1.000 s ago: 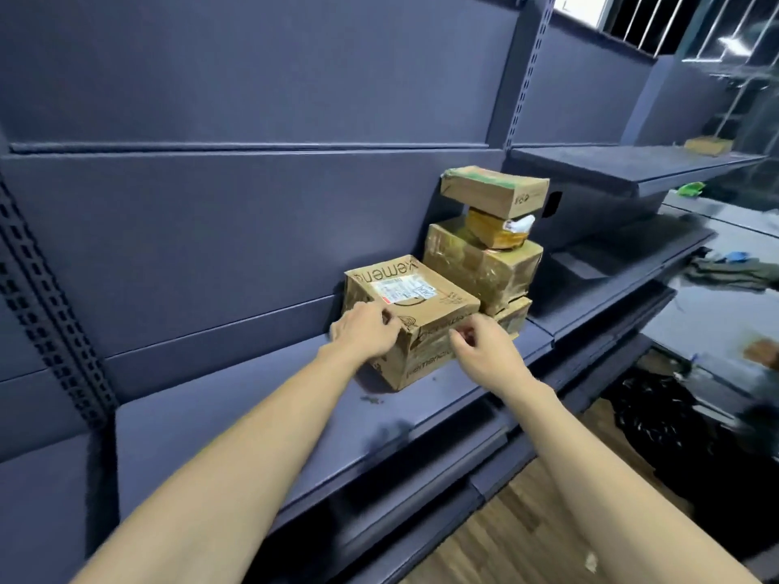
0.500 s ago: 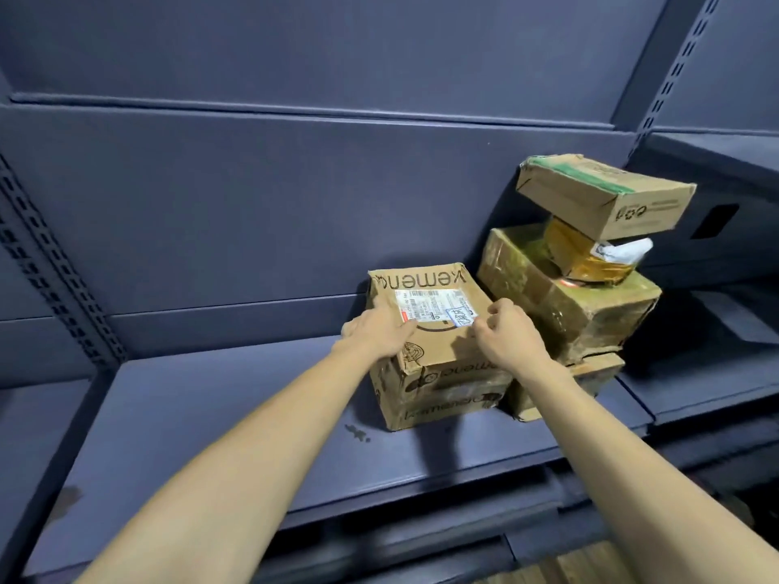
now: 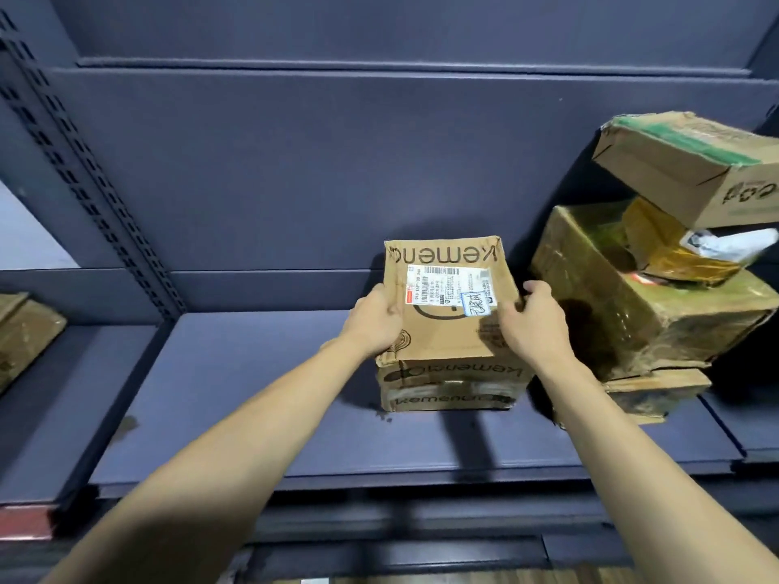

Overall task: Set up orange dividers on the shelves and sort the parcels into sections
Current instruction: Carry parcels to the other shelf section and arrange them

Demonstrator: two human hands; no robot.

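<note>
— What's the shelf (image 3: pixel 295 415) made of?

— Painted metal by the look of it, matt blue-grey, smooth, with a few scuffed spots. The perforated upright (image 3: pixel 84 170) has the same finish.

— And the parcel (image 3: pixel 447 314) in the middle?

— Plain brown corrugated cardboard, matt, creased at the corners, with a white paper label (image 3: pixel 449 286) and clear glossy tape along its front.

— The stack on the right?

— The big box (image 3: pixel 632 314) is cardboard wrapped in shiny tape; the small packet (image 3: pixel 670 250) gleams yellow; the top box (image 3: pixel 683 162) is dull cardboard with green tape.
</note>
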